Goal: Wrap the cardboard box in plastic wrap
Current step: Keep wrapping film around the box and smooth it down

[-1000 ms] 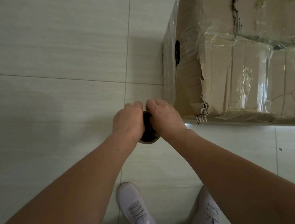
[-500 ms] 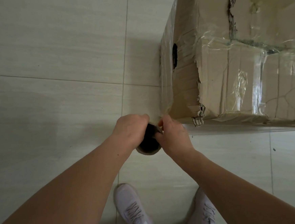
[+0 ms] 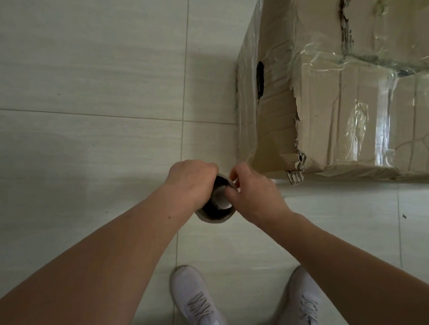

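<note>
Both hands clamp one thing: left hand (image 3: 192,182) has its fingers curled over the left side of the grey cardboard-cored roll of clear plastic wrap (image 3: 212,219), and right hand (image 3: 256,197) pinches the roll's rim, thumb hooked into the dark core, fingers over the outside. Roll hangs end-on to the camera, low over the pale tiled floor (image 3: 72,71), just beside the near-left corner of the big battered brown cardboard box (image 3: 310,52). The box sits on the floor top right w/ shiny clear film (image 3: 358,115) already over its near face and top. Can't tell for sure if a sheet runs from roll to box; only something faint shows at the corner. Risks, as I judge them: the torn, ragged cardboard corner (image 3: 296,173) could snag or slit thin film dragged round it tight. Too much pull w/ the thumb braking the core could rope the film or snap it; too little and the layer goes on slack & wrinkled, no cling. Roll so low may brush tiles and pick up grit. White sneakers (image 3: 196,299) stand close, so stepping round the box risks treading on loose film.
</note>
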Demonstrator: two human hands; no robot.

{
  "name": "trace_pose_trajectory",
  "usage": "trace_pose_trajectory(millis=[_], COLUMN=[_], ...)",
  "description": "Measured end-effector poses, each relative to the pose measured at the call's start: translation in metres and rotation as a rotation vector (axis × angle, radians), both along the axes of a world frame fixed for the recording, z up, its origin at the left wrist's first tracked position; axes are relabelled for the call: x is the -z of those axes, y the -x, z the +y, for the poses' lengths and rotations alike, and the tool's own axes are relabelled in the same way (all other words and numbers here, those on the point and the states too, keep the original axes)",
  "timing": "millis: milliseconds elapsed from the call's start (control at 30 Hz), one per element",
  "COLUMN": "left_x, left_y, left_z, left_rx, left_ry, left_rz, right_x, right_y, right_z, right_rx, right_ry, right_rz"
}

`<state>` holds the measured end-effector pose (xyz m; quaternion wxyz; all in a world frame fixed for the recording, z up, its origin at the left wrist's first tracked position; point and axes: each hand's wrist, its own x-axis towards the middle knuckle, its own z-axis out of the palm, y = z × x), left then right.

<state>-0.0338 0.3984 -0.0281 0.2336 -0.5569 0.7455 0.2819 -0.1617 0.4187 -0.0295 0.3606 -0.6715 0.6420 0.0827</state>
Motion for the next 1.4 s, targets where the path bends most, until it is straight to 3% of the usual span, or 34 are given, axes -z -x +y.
trace_pose_trajectory(millis=[200, 467, 833, 1100, 1400], left_x=[-0.002, 0.005, 0.008, 0.006, -0.001], left_y=[-0.01, -0.019, -0.03, -0.025, -0.015], left_z=[0.001, -0.016, -0.03, -0.032, -0.038], left_rx=[0.113, -0.155, -0.373, -0.204, -0.206], left_ry=[0.016, 0.118, 0.157, 0.31, 0.313], left_rz=[-0.076, -0.06, -0.006, 0.166, 0.143], right_x=[0.015, 0.017, 0.015, 0.015, 0.008], right_y=[-0.013, -0.019, -0.035, -0.029, -0.02], right_z=[0.016, -0.022, -0.058, -0.059, -0.048], right_rx=[0.074, -0.054, -0.03, 0.141, 0.329], right_ry=[-0.186, 0.119, 0.097, -0.019, -0.108], right_rz=[0.079, 0.144, 0.086, 0.031, -0.094])
